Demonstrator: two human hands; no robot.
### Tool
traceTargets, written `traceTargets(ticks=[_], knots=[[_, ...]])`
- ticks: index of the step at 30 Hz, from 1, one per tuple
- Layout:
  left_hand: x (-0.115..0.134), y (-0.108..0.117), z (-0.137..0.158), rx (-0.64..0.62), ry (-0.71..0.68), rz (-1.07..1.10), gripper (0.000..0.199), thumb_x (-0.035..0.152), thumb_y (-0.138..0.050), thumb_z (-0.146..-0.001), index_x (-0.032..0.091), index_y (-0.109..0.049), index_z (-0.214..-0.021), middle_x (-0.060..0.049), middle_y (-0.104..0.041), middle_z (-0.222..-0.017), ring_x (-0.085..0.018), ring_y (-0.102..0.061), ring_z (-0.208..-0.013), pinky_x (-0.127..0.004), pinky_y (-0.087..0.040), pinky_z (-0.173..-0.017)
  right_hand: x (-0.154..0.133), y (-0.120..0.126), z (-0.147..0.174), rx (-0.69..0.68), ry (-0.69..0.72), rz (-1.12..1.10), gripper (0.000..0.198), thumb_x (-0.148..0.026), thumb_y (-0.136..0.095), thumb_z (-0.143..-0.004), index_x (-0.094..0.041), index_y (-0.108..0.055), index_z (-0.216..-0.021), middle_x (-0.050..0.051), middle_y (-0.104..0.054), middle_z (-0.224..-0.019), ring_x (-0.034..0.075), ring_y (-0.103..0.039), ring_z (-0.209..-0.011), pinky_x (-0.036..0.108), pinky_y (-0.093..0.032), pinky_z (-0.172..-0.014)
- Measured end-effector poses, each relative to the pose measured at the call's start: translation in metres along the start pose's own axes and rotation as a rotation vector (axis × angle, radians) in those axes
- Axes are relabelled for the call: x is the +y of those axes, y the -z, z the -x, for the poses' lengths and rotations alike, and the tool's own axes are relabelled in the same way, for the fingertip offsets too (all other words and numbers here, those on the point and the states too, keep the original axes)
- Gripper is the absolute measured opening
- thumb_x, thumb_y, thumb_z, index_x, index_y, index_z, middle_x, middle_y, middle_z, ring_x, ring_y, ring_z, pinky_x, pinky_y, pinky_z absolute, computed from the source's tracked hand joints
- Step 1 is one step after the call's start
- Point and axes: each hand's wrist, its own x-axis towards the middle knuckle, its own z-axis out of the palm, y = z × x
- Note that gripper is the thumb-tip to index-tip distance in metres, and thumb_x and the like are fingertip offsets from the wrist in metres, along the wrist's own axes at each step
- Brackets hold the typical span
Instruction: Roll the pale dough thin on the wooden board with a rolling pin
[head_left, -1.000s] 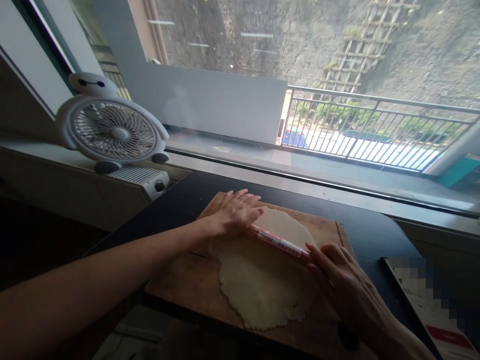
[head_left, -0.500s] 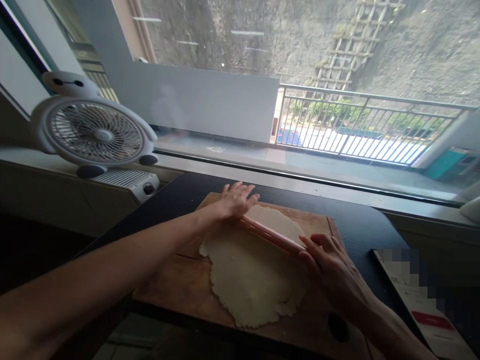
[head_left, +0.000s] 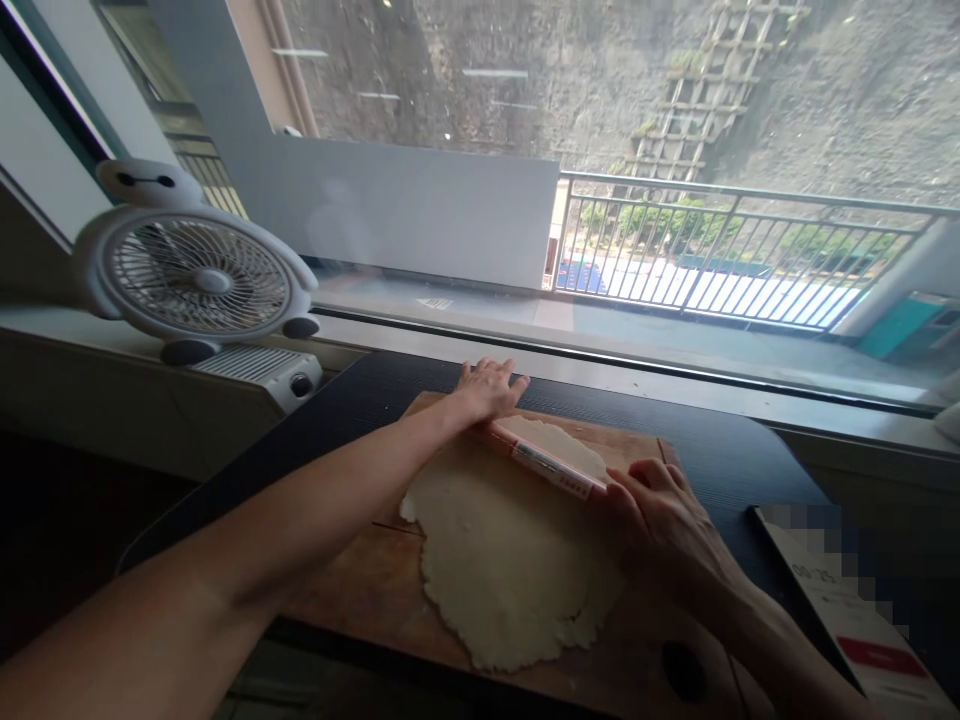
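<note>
A broad, thin sheet of pale dough (head_left: 510, 560) with ragged edges lies on a wooden cutting board (head_left: 352, 570). Across its far part rests a pinkish rolling pin (head_left: 551, 470), a printed label facing up. My left hand (head_left: 491, 388) presses on the pin's far left end with palm down and fingers spread. At the other end, my right hand (head_left: 656, 510) has its fingers curled about the pin, hiding that tip.
The board lies on a dark table (head_left: 720, 450) beneath a large window. A white fan (head_left: 214, 280) stands at the left above a grey vented box (head_left: 277, 375). To the right is a device with a partly blurred screen (head_left: 847, 600).
The rolling pin has turned, bringing its printed label into view. Both hands have shifted slightly away from me with it. The view has tilted a little.
</note>
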Motion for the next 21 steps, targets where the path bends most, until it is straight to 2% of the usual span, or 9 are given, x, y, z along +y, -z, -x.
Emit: traceTargets(ticks=[2, 6, 8, 10, 14, 16, 18, 21], knots=[[-0.004, 0.001, 0.014, 0.021, -0.013, 0.001, 0.059, 0.053, -0.019, -0.091, 0.021, -0.040, -0.135, -0.009, -0.044, -0.142, -0.025, -0.033, -0.133, -0.047, -0.022, -0.107, -0.006, 0.001, 0.009, 0.016, 0.025, -0.008, 0.035, -0.038, -0.038, -0.095, -0.023, -0.058, -0.120, 0.007, -0.054, -0.096, 0.022, -0.050, -0.091, 0.039, -0.046, -0.083], [-0.022, 0.004, 0.065, 0.022, -0.090, -0.002, 0.060, 0.054, -0.016, -0.092, 0.021, -0.035, -0.139, -0.008, -0.044, -0.141, -0.025, -0.034, -0.133, -0.043, -0.025, -0.106, -0.017, 0.000, 0.033, -0.011, 0.072, -0.052, 0.038, -0.036, -0.042, -0.094, -0.026, -0.047, -0.130, 0.007, -0.052, -0.104, 0.022, -0.049, -0.095, 0.037, -0.047, -0.081], [-0.027, 0.006, 0.077, 0.020, -0.123, -0.014, 0.062, 0.055, -0.016, -0.092, 0.021, -0.034, -0.140, -0.009, -0.047, -0.139, -0.025, -0.036, -0.131, -0.043, -0.027, -0.106, -0.017, -0.002, 0.035, -0.018, 0.078, -0.063, 0.040, -0.036, -0.042, -0.094, -0.027, -0.045, -0.133, 0.007, -0.052, -0.106, 0.023, -0.048, -0.098, 0.036, -0.047, -0.080], [-0.025, 0.004, 0.069, 0.027, -0.112, -0.010, 0.063, 0.056, -0.017, -0.092, 0.020, -0.035, -0.140, -0.010, -0.048, -0.137, -0.026, -0.038, -0.130, -0.043, -0.028, -0.105, -0.013, -0.003, 0.029, -0.004, 0.077, -0.058, 0.039, -0.038, -0.042, -0.094, -0.026, -0.048, -0.130, 0.008, -0.052, -0.104, 0.023, -0.049, -0.097, 0.037, -0.047, -0.080], [-0.011, -0.004, 0.021, 0.054, -0.037, 0.029, 0.062, 0.057, -0.020, -0.091, 0.019, -0.038, -0.137, -0.011, -0.049, -0.136, -0.027, -0.040, -0.128, -0.046, -0.028, -0.104, -0.004, -0.004, 0.007, 0.010, 0.033, -0.015, 0.034, -0.038, -0.035, -0.096, -0.022, -0.061, -0.111, 0.007, -0.053, -0.095, 0.022, -0.050, -0.090, 0.039, -0.046, -0.080], [-0.005, -0.005, 0.006, 0.082, -0.028, 0.028, 0.061, 0.055, -0.022, -0.091, 0.017, -0.039, -0.136, -0.013, -0.051, -0.134, -0.027, -0.042, -0.126, -0.046, -0.029, -0.103, -0.003, -0.003, 0.003, 0.022, 0.021, 0.012, 0.035, -0.038, -0.034, -0.096, -0.021, -0.062, -0.110, 0.007, -0.054, -0.093, 0.022, -0.050, -0.089, 0.039, -0.046, -0.082], [-0.005, -0.004, 0.009, 0.122, -0.043, 0.018, 0.059, 0.052, -0.022, -0.092, 0.015, -0.041, -0.134, -0.013, -0.053, -0.132, -0.026, -0.043, -0.125, -0.044, -0.030, -0.103, -0.007, -0.003, 0.007, 0.046, 0.039, 0.029, 0.035, -0.038, -0.038, -0.095, -0.020, -0.059, -0.116, 0.008, -0.054, -0.094, 0.022, -0.051, -0.090, 0.039, -0.046, -0.082], [-0.015, 0.000, 0.045, 0.137, -0.091, 0.008, 0.056, 0.050, -0.019, -0.093, 0.018, -0.043, -0.133, -0.010, -0.052, -0.134, -0.024, -0.042, -0.126, -0.041, -0.029, -0.104, -0.016, -0.004, 0.025, 0.061, 0.116, 0.017, 0.038, -0.036, -0.042, -0.094, -0.022, -0.051, -0.128, 0.009, -0.055, -0.099, 0.023, -0.052, -0.092, 0.037, -0.048, -0.079]])
